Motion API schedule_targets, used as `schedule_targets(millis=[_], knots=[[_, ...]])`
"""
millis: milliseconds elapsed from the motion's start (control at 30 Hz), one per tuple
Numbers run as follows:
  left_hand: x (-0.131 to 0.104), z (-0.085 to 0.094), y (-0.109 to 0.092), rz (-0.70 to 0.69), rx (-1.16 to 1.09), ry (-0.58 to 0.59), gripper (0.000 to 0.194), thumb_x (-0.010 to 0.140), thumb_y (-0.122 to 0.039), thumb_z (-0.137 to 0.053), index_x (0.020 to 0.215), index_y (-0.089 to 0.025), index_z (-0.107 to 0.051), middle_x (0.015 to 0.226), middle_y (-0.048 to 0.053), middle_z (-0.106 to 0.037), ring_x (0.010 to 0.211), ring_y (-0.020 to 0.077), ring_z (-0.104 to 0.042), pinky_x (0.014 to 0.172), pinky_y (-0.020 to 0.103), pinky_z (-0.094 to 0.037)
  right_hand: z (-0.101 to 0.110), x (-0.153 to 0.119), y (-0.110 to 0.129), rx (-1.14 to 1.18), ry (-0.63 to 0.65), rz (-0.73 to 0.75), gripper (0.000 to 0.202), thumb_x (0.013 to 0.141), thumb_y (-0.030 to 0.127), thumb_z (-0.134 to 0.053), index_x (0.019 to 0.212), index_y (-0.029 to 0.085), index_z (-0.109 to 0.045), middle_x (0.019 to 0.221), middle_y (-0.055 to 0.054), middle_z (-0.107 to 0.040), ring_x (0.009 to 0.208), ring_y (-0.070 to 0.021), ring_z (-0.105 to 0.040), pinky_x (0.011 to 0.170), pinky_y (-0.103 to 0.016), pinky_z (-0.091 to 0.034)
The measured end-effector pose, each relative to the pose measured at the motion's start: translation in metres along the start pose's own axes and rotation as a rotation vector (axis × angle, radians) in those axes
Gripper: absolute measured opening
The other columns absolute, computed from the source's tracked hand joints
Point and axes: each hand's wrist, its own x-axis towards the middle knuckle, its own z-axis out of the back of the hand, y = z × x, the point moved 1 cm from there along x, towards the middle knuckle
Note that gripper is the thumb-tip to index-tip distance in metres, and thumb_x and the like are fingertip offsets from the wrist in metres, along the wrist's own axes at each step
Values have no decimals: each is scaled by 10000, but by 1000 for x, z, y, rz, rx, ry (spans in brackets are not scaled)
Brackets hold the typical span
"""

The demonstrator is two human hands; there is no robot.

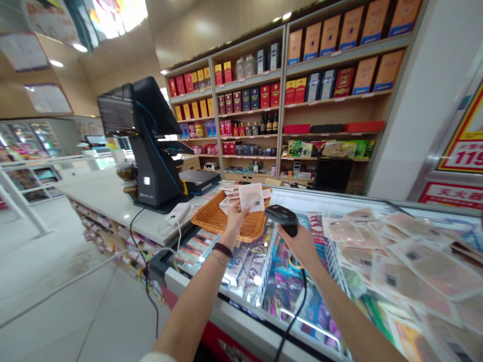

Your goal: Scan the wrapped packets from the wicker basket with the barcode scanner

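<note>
My left hand (237,213) pinches a small flat, pale packet (252,196) with a barcode on its lower right. It is held up over a wicker basket (209,216), where more pale packets (228,197) lie toward the back. In my right hand (300,244) is a black barcode scanner (283,216), its head turned toward the packet with a gap between them. The scanner's cord (298,311) hangs below my wrist. Many similar flat packets (407,256) are spread over the glass top of the freezer to the right.
Under the glass of the chest freezer (192,291) lie colourful packaged goods. A black point-of-sale terminal (153,156) stands on the white counter (94,191) at left, beside a dark flat box (199,181). Cables droop past the counter edge. Shelves (251,78) of boxed goods line the back wall.
</note>
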Motion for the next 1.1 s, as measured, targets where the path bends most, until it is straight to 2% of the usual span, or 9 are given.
schedule_targets(millis=[233, 367, 467, 600, 733, 867, 967, 1033, 1100], knots=[[2, -9, -2, 60, -1, -53, 341, 668, -230, -841, 977, -143, -727, 931, 85, -784, 833, 200, -744, 745, 283, -596, 22, 0, 1, 65, 24, -36, 345, 769, 575, -635, 662, 250, -586, 486, -28, -641, 400, -200, -596, 468, -307, -440], [6, -35, -12, 35, -27, 27, 293, 658, -231, -818, 921, -141, -725, 951, 80, -780, 813, 177, -721, 735, 260, -580, 53, 5, -4, 122, -29, -63, 344, 738, 568, -664, 695, 232, -602, 587, -44, -700, 388, -171, -583, 448, -295, -445], [6, -72, -20, 56, -119, 177, 369, 633, -244, -861, 964, -144, -732, 994, 93, -782, 843, 189, -734, 783, 285, -597, 82, 8, -7, 157, -87, -57, 374, 725, 592, -676, 708, 226, -601, 613, -46, -703, 393, -160, -575, 437, -290, -448], [-1, -136, -19, 182, -164, 323, 344, 644, -224, -904, 927, -134, -730, 953, 102, -781, 818, 193, -741, 812, 322, -617, 123, 7, -9, 171, -182, -55, 363, 720, 581, -682, 712, 227, -601, 600, -33, -683, 402, -149, -565, 426, -279, -445], [-12, -205, -8, 260, -218, 420, 278, 677, -139, -892, 904, -122, -732, 920, 91, -778, 810, 170, -737, 829, 303, -620, 164, 0, -17, 98, -254, -65, 341, 743, 554, -676, 703, 221, -613, 525, -16, -639, 417, -156, -585, 452, -269, -462], [-25, -268, 8, 285, -222, 444, 282, 688, -116, -881, 922, -124, -725, 840, 60, -758, 754, 152, -721, 787, 288, -615, 198, -10, -28, 35, -333, -94, 375, 754, 584, -668, 706, 214, -628, 462, -4, -603, 415, -161, -588, 481, -269, -471], [-40, -303, 23, 264, -165, 457, 337, 705, -93, -835, 1022, -125, -726, 776, 43, -736, 713, 152, -706, 774, 297, -602, 217, -18, -35, 17, -426, -131, 414, 712, 625, -666, 672, 216, -610, 441, -12, -590, 394, -158, -564, 458, -270, -443], [-53, -318, 33, 200, -62, 547, 375, 722, -94, -790, 1090, -130, -727, 804, 56, -747, 760, 187, -720, 801, 329, -595, 227, -23, -37, 12, -460, -140, 421, 694, 635, -662, 668, 218, -606, 442, -19, -592, 395, -159, -560, 444, -271, -430], [-66, -327, 41, 73, 132, 670, 368, 745, -118, -745, 1111, -153, -735, 927, 90, -777, 935, 255, -738, 890, 376, -580, 234, -27, -39, 21, -477, -147, 430, 688, 644, -660, 670, 219, -603, 454, -25, -600, 392, -161, -556, 427, -274, -422]])
